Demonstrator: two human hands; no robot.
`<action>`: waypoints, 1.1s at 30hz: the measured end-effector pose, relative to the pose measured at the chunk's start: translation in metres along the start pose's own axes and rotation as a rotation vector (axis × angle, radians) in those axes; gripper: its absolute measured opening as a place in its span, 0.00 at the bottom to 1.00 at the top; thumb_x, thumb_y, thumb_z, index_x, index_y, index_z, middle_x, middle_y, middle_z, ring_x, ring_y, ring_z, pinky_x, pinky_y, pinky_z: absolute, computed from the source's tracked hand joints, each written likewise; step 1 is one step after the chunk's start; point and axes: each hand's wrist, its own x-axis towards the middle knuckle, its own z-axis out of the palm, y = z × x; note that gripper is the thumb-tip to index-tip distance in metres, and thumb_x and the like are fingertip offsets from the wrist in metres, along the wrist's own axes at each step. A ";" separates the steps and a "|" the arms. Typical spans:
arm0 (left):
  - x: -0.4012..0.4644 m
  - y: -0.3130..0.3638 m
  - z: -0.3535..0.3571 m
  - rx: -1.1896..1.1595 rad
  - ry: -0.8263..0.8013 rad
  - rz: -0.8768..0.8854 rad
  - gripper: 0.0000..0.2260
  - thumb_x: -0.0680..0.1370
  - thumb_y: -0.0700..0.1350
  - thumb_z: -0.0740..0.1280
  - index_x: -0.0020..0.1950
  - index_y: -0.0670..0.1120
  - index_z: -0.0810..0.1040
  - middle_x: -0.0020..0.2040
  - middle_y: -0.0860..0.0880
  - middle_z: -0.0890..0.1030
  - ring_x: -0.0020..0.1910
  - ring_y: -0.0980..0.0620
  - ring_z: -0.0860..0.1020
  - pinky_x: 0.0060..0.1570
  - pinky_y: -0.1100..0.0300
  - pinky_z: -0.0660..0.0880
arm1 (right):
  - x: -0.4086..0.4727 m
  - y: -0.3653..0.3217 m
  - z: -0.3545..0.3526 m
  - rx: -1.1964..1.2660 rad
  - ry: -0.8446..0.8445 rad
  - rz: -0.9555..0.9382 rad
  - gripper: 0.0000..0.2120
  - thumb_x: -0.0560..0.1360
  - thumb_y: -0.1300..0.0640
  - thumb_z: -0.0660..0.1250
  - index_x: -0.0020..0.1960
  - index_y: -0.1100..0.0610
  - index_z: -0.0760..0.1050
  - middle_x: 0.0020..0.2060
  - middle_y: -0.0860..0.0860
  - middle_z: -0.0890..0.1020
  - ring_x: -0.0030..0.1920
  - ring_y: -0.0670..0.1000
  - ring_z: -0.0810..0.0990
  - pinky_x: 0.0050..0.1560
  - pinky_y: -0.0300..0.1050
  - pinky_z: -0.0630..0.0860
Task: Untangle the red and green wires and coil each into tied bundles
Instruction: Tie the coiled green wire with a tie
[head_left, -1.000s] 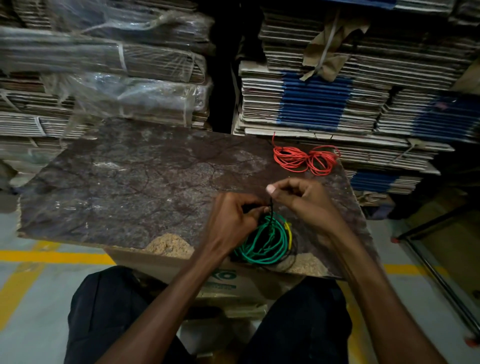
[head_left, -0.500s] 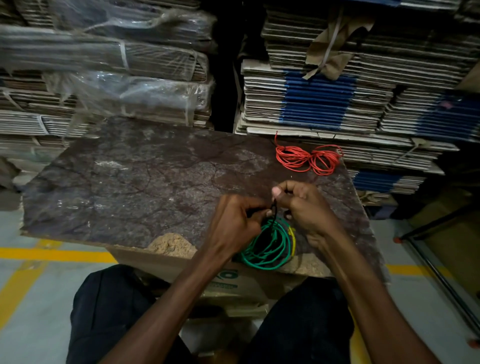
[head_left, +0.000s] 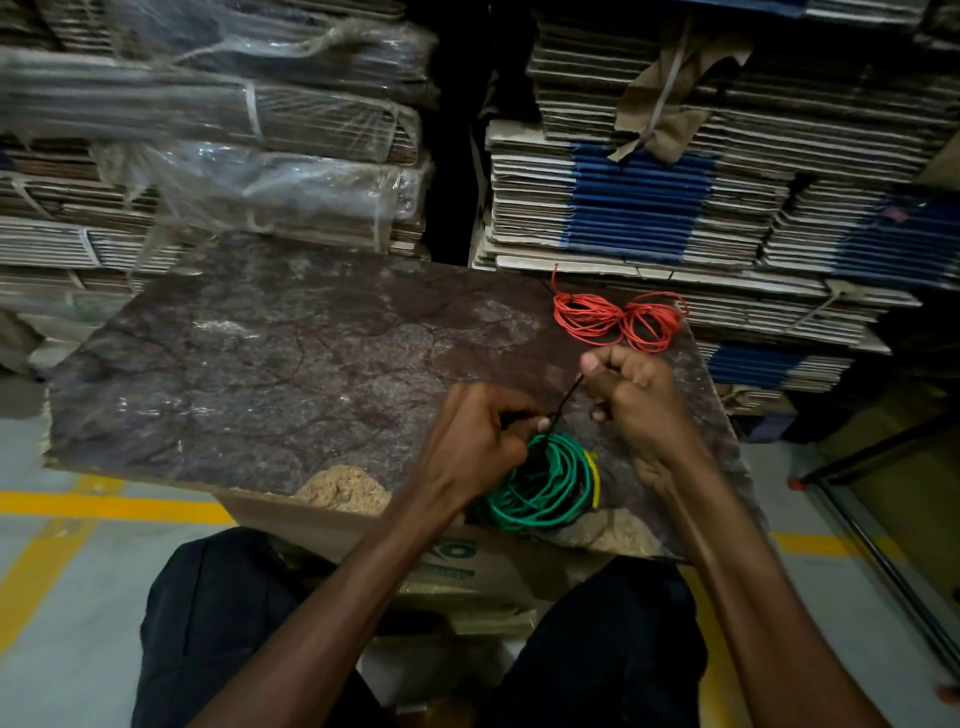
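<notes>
While the red bundle (head_left: 618, 321) lies at the surface's (head_left: 291, 358) far right, your left hand (head_left: 475, 441) and right hand (head_left: 636, 395) pinch a dark tie (head_left: 566, 401) above the green coil (head_left: 545, 486).

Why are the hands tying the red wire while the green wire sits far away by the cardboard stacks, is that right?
Not quite: the colours are swapped. In the head view the left hand and right hand pull a thin dark tie over the green wire. The red wire is the one sitting far away by the cardboard stacks, untouched.
</notes>
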 end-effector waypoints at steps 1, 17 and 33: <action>0.003 0.000 -0.002 -0.023 0.006 -0.022 0.05 0.73 0.47 0.71 0.41 0.47 0.84 0.31 0.49 0.82 0.31 0.52 0.79 0.30 0.52 0.74 | -0.002 -0.005 0.000 0.026 -0.005 -0.017 0.10 0.80 0.62 0.62 0.41 0.57 0.75 0.30 0.46 0.78 0.28 0.39 0.73 0.27 0.35 0.69; 0.003 0.011 -0.012 -0.480 -0.103 -0.069 0.06 0.76 0.36 0.69 0.51 0.40 0.83 0.42 0.50 0.84 0.40 0.62 0.79 0.43 0.68 0.75 | -0.011 -0.040 -0.001 0.306 0.073 -0.021 0.05 0.79 0.61 0.64 0.44 0.60 0.74 0.29 0.49 0.81 0.26 0.45 0.77 0.29 0.37 0.76; 0.018 -0.008 -0.008 -0.195 -0.108 -0.120 0.10 0.70 0.49 0.72 0.50 0.56 0.84 0.41 0.48 0.86 0.36 0.56 0.77 0.37 0.47 0.78 | -0.024 -0.036 0.006 0.250 0.039 -0.055 0.07 0.79 0.64 0.64 0.42 0.61 0.73 0.27 0.50 0.81 0.24 0.46 0.77 0.29 0.38 0.78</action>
